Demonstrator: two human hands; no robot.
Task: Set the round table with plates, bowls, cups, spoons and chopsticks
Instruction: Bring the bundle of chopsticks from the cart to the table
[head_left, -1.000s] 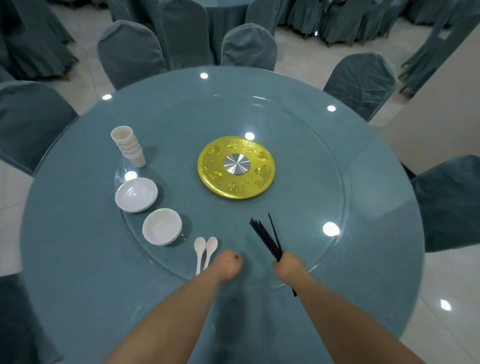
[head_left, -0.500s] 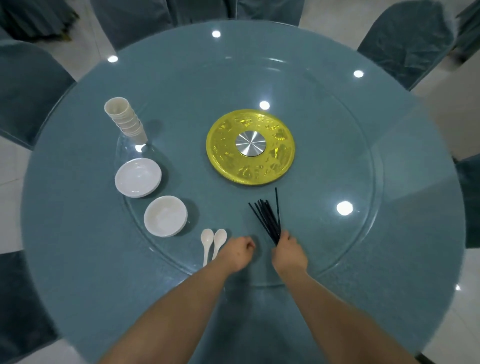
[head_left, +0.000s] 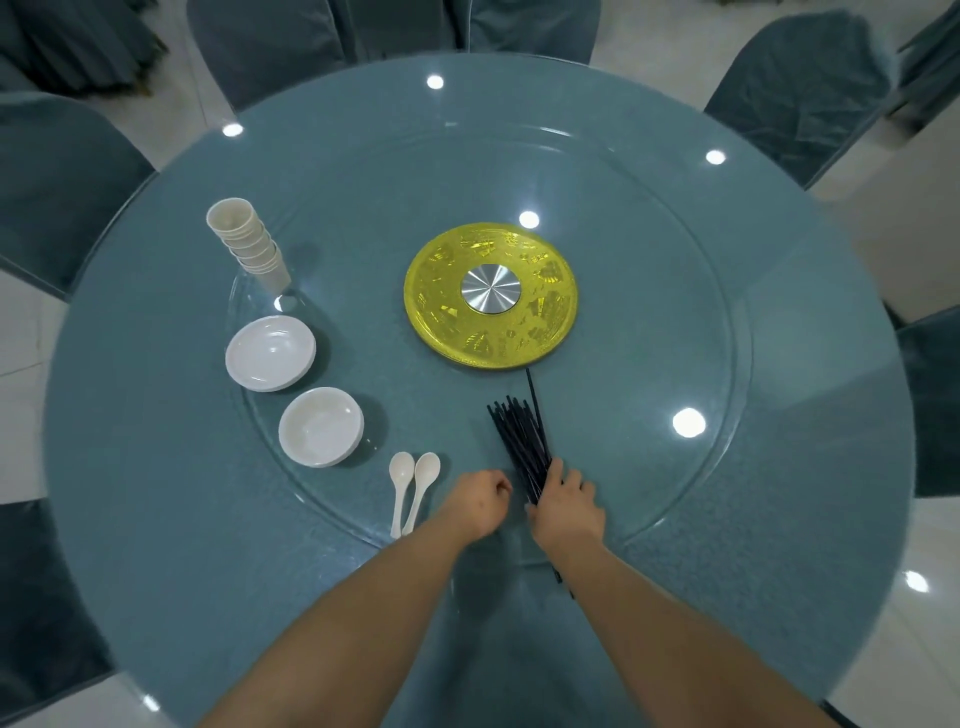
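Clearly the right hand (head_left: 566, 501) had its grip curled round the near end of the bundle of thin black chopsticks (head_left: 522, 441), at about five o'clock from the gold disc with a steel hub (head_left: 491, 296); the left hand (head_left: 480, 499) was loosely fisted beside it, holding nothing. Doing this well would probably mean peeling off one pair at a time while keeping the rest squared, since loose sticks could roll on glass. Two white plastic spoons (head_left: 413, 486) lay at seven o'clock, a white bowl (head_left: 321, 427) and white plate (head_left: 270, 353) at eight and nine, stacked cream cups (head_left: 249, 243) at ten. The round, glass-topped teal counter (head_left: 779, 493) stood among covered chairs (head_left: 795, 88).
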